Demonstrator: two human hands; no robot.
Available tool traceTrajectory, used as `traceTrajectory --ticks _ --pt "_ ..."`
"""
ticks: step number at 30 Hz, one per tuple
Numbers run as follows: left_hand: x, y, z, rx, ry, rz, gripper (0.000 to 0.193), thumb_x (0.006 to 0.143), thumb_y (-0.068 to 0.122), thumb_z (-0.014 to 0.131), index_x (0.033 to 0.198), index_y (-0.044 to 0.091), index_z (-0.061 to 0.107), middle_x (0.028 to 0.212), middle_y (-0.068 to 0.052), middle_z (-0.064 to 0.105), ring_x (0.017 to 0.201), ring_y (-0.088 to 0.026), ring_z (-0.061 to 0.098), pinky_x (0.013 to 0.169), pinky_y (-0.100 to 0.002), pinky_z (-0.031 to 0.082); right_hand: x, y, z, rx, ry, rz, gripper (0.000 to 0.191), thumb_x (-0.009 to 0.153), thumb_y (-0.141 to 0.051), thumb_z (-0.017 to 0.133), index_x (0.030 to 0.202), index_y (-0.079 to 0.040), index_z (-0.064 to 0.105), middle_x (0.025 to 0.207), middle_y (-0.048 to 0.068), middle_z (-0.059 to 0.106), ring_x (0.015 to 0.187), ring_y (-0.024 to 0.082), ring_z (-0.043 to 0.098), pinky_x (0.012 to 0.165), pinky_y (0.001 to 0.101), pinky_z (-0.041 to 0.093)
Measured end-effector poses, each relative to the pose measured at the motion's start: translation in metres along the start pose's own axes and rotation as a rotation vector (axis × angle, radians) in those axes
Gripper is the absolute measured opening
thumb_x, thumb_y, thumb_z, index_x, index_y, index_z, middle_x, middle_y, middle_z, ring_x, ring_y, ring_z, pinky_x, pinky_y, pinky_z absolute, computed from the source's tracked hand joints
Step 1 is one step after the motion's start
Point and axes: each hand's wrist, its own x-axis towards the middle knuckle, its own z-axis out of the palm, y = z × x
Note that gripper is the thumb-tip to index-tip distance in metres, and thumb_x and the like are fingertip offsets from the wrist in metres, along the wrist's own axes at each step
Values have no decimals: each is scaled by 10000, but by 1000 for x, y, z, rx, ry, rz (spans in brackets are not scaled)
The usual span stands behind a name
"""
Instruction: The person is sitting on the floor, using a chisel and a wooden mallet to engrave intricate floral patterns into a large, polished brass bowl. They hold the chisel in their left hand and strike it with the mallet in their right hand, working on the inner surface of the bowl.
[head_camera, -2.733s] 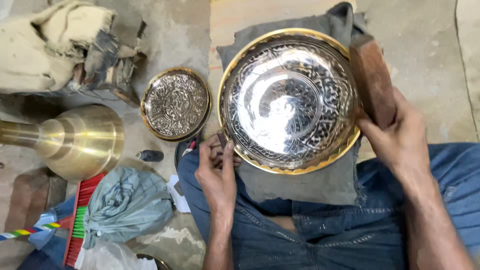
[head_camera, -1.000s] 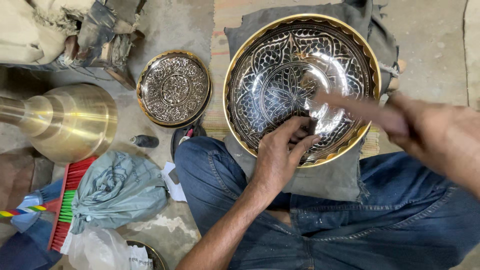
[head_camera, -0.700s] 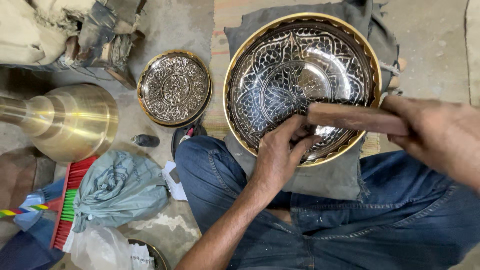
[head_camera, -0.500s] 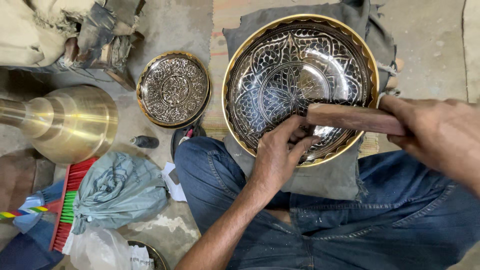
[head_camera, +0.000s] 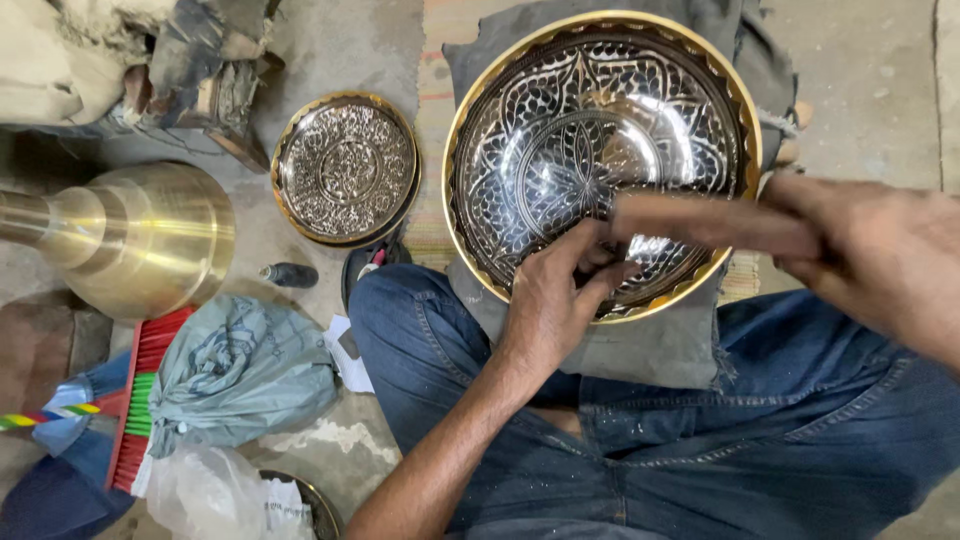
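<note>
The large engraved bowl (head_camera: 600, 160), silver inside with a brass-yellow rim, sits on a grey cloth (head_camera: 640, 345) across the person's lap, filling the upper middle of the view, as it did half a second ago.

At the far left, a big brass bell-shaped vessel (head_camera: 140, 235) lies on its side on the floor, unmoved. Below it are a red-bristled brush (head_camera: 140, 400), a bundled grey-green cloth (head_camera: 235, 375) and a clear plastic bag (head_camera: 215, 495). Just right of the vessel, a small engraved plate (head_camera: 347, 167) with a brass rim lies flat, near the bowl but apart from it, with a small dark object (head_camera: 288, 274) below it on the floor.

The left hand (head_camera: 555, 300) rests over the bowl's near rim, fingers pinched together around something small and dark against the inner wall; what it is cannot be made out. It keeps the same place as before.

The right hand (head_camera: 880, 255) is clenched around a wooden mallet (head_camera: 715, 222), which lies level over the bowl's lower inside, its head just above the left fingertips. Both hand and mallet are now blurred and sit slightly lower and nearer the left hand than half a second ago.
</note>
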Motion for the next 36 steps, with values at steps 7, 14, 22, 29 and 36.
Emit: traceTrajectory --ticks 7,14,22,29,36 --pt "0 1 0 -34 -8 -45 280 962 221 732 1172 56 648 944 -69 763 887 -162 773 769 -317 647 0 1 4 -37 -108 76 419 936 -387 682 1319 -245 589 921 -2 757 771 143 775 770 301 632" --pt "0 2 -2 -76 13 -50 296 946 205 737 1193 58 664 941 -74 765 869 -170 777 753 -323 639 -4 -7 -12 140 13 177 395 923 -384 708 1258 -200 609 859 40 751 784 203 766 764 352 615" --pt "-5 4 -2 -30 27 56 301 960 197 716 1210 32 690 1086 -129 728 960 -199 761 758 -331 662 0 -12 -14 107 -150 223 400 972 -414 662 1304 -211 569 834 37 768 750 184 777 761 337 628" --pt "-3 2 1 5 9 -42 381 961 237 700 1279 31 656 1100 -121 730 950 -202 770 740 -330 674 0 -11 -10 125 -171 231 432 981 -401 654 1357 -213 555 857 38 771 740 183 783 756 334 640" --pt "-4 6 0 15 29 -36 383 961 237 703 1285 34 666 1104 -114 728 930 -205 772 749 -327 659 -2 -10 -6 171 -75 203 430 937 -385 705 1314 -209 598 864 54 782 779 212 785 777 365 630"
